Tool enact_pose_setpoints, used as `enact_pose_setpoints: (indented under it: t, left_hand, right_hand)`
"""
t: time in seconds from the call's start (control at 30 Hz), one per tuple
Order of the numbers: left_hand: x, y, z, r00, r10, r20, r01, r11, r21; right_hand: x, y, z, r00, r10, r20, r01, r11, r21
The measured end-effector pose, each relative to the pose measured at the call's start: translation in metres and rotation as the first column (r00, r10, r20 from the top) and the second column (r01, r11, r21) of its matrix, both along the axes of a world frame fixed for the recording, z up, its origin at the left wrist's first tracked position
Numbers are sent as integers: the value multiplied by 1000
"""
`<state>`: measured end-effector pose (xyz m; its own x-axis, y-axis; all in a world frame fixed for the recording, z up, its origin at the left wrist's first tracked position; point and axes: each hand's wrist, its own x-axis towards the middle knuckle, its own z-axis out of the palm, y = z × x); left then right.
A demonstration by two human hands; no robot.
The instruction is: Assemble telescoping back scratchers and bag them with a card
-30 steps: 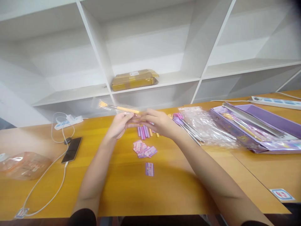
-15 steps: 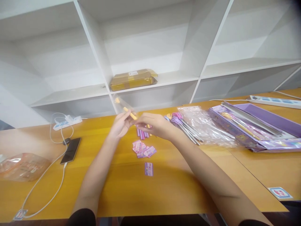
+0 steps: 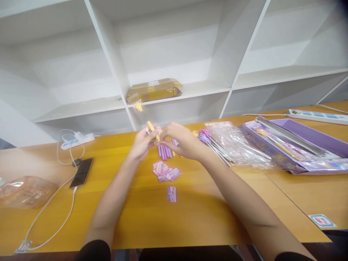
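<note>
Above the wooden table (image 3: pixel 152 224), the left hand (image 3: pixel 140 145) grips a yellow stick (image 3: pixel 151 127) with a tiny hand-shaped top, in clear plastic. The right hand (image 3: pixel 184 142) curls its fingers at the stick's bottom; I can't tell if they pinch it. Purple and pink tubes (image 3: pixel 164 152) lie below, then a card pile (image 3: pixel 165 171), then 1 card (image 3: pixel 172 194) alone.

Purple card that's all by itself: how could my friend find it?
On the wooden table, find the heap of pink and purple cards. The purple card lies nearer the table's front edge; unlike those, it touches no other card.
</note>
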<state>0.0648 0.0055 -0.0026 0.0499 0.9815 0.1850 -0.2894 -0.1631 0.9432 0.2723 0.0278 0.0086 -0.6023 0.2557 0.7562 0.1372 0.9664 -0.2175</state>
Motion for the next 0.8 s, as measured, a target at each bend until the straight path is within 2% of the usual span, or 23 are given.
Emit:
enact_pose_setpoints:
  t: [0.4, 0.63, 0.8]
  left_hand:
    - [1, -6, -1, 995, -56, -81, 61, 996, 65]
    - [-4, -3, -5, 958, -116, -262, 158, 976, 148]
    - [-6, 1, -10, 955, -143, -262, 185, 972, 143]
  right_hand:
    - [-1, 6, -4, 999, -29, -20, 26, 993, -115]
    - [3, 3, -2, 996, -82, -21, 77, 983, -166]
    - [3, 5, -2, 997, -59, -52, 47, 976, -211]
